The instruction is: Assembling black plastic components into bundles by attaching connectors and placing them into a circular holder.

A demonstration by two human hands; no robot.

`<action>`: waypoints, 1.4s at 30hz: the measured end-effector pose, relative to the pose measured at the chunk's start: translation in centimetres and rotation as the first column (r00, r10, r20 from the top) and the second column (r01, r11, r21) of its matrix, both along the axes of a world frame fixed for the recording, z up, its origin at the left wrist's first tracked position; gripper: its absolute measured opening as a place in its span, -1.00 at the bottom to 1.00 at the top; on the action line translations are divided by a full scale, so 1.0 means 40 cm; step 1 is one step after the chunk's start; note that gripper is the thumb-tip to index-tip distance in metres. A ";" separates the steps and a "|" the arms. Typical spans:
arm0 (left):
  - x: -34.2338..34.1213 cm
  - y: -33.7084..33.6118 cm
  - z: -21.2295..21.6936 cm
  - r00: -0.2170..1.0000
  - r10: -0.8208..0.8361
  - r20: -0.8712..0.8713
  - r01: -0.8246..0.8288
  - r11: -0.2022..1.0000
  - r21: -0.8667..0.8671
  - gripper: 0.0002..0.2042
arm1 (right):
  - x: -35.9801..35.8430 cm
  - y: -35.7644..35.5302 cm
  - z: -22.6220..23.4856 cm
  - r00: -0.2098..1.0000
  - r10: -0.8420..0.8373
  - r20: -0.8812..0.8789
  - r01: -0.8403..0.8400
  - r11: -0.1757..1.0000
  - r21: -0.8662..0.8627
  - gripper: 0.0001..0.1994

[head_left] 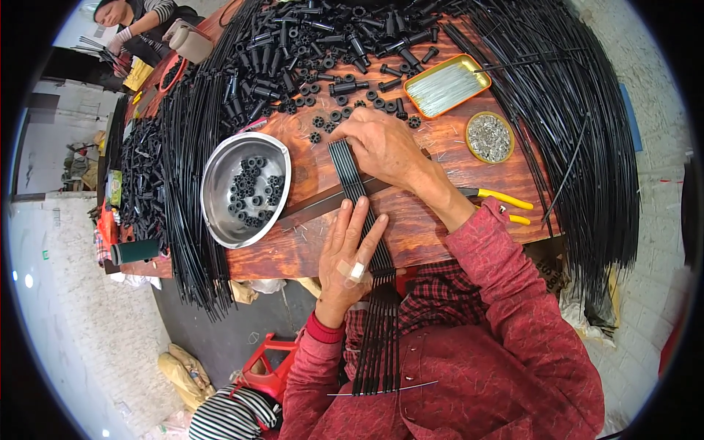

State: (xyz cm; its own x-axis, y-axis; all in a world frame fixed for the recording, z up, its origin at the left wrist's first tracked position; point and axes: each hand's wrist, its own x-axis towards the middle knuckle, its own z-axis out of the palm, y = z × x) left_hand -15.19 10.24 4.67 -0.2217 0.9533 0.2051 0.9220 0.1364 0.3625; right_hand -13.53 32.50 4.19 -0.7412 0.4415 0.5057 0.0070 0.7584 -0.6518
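Observation:
A flat row of thin black umbrella ribs (380,253) runs from the table over its near edge toward my lap. Across their top my left hand (345,268), with a plaster on its back, lays its outstretched fingers; a bit of its thumb shows beyond the ribs, apparently under them. My right hand (381,147) bends over the ribs' far ends and pinches there, its fingertips partly hidden. At the lower end a thin wire (422,385) crosses the ribs. Under the row lies a dark flat bar (312,210) on the table.
Left of my hands stands a metal bowl (213,213) holding small black toothed rings. An orange-rimmed tray (447,86) of pale wires, a round dish (490,137) of metal bits and yellow-handled pliers (506,196) lie right. Black tubular parts (286,44) and rib bundles surround them. Another person (139,29) works far left.

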 end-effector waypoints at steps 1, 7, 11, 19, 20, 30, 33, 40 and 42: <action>-0.002 0.000 -0.006 0.999 -0.008 -0.039 0.008 1.000 0.003 -0.15 | 0.004 0.001 0.004 1.000 0.002 0.022 -0.002 1.000 -0.004 -0.86; -0.005 -0.002 -0.002 0.999 -0.019 -0.027 0.019 1.000 -0.003 -0.17 | -0.001 -0.007 0.001 0.999 -0.016 0.041 0.016 1.000 0.011 -0.82; 0.000 -0.001 0.011 0.999 -0.015 0.050 0.016 1.000 -0.023 -0.22 | -0.010 -0.012 -0.012 1.000 0.014 0.025 -0.014 1.000 0.008 -0.75; 0.003 -0.002 0.020 0.999 -0.010 0.052 0.011 1.000 -0.010 -0.24 | -0.014 0.011 0.008 0.985 0.018 -0.170 -0.024 0.999 -0.036 -0.66; 0.003 -0.003 0.020 0.999 -0.004 0.046 0.004 1.000 -0.006 -0.24 | -0.007 0.019 0.018 0.992 -0.001 -0.128 -0.008 0.997 -0.071 -0.67; 0.093 -0.038 0.009 1.000 -0.005 0.016 0.005 0.999 0.054 -0.15 | 0.052 0.024 0.039 0.970 -0.094 -0.226 0.030 0.962 -0.273 -0.73; 0.114 -0.061 -0.002 0.999 0.009 -0.037 -0.007 0.998 0.059 -0.14 | 0.078 0.000 0.045 0.970 -0.068 -0.233 -0.013 0.944 -0.328 -0.74; 0.144 -0.074 0.000 1.000 0.006 -0.012 -0.005 0.999 0.051 -0.21 | 0.109 -0.013 0.016 0.991 0.006 -0.130 -0.030 0.983 -0.182 -0.81; 0.152 -0.082 -0.004 1.000 0.005 -0.017 -0.004 0.999 0.052 -0.22 | 0.116 -0.019 0.026 0.995 0.063 -0.071 -0.080 0.958 -0.276 -0.82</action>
